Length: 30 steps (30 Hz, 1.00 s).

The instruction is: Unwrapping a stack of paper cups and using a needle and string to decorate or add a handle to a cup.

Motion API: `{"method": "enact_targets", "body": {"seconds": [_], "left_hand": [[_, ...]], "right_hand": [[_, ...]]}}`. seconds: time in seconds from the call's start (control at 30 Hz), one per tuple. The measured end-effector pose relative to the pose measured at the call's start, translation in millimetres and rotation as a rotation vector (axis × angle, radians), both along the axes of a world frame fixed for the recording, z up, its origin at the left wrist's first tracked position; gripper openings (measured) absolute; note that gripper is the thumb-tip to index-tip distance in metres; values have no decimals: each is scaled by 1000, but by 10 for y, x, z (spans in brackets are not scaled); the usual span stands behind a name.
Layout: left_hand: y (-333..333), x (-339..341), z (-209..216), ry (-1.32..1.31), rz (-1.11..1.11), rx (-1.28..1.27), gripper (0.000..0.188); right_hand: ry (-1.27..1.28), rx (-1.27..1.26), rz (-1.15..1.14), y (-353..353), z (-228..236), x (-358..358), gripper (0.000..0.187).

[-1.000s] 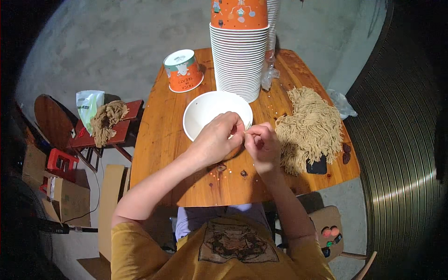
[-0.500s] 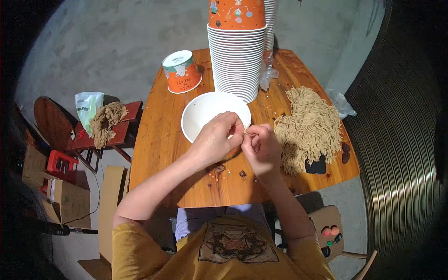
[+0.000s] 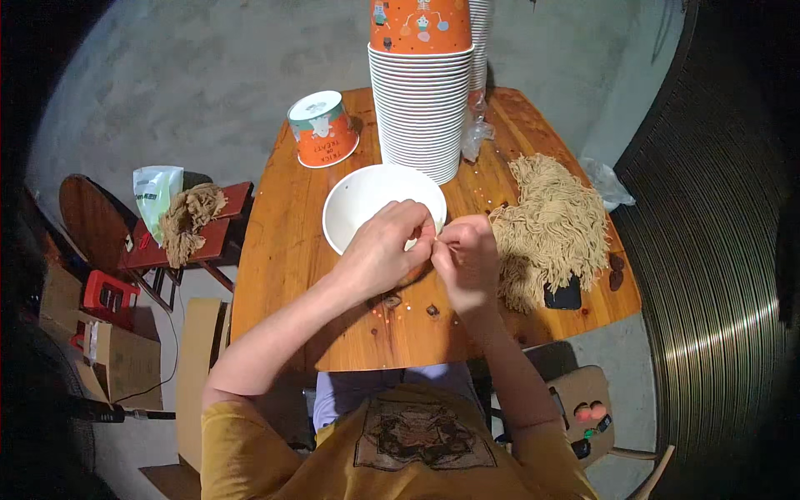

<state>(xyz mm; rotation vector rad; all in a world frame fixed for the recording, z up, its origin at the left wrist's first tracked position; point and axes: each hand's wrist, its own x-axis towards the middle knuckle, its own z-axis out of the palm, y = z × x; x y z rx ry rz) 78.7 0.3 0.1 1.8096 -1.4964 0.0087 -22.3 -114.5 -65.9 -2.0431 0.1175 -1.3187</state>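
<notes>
Both hands meet over the near rim of the round white bowl (image 3: pixel 367 200), which sits empty on the varnished wooden surface (image 3: pixel 283 250) in front of the person. The left hand (image 3: pixel 385 250) and the right hand (image 3: pixel 467 260) press their fingertips together on something very small; each grip looks pinched closed, but what lies between the fingers is too small to make out, perhaps a thin strand from the heap. That heap, a loose tan pile of thin stringy strands (image 3: pixel 552 225), lies just beside the right hand. The strands look light, limp and tangle-prone, so I judge that a fingertip pinch near a strand's end would separate one better than a whole-hand grab, which would drag a clump along. The bowl seems light and rigid, easily taken by its rim. Behind it stand a tall stack of white paper cups with an orange printed one on top (image 3: pixel 421 92) and a single upturned orange paper cup (image 3: pixel 323 130).
</notes>
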Motion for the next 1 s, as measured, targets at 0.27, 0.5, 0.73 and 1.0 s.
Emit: {"method": "enact_targets", "body": {"seconds": [0.27, 0.5, 0.73, 1.0], "left_hand": [[14, 30, -20, 174, -20, 21, 9], [28, 93, -21, 126, -26, 32, 5], [-4, 61, 80, 435, -10, 227, 8], [-23, 128, -26, 448, -92, 202, 10]], "right_hand": [[8, 66, 97, -19, 53, -5, 17], [10, 11, 87, -35, 184, -61, 23], [98, 104, 96, -86, 89, -60, 12], [116, 248, 133, -54, 111, -48, 10]]}}
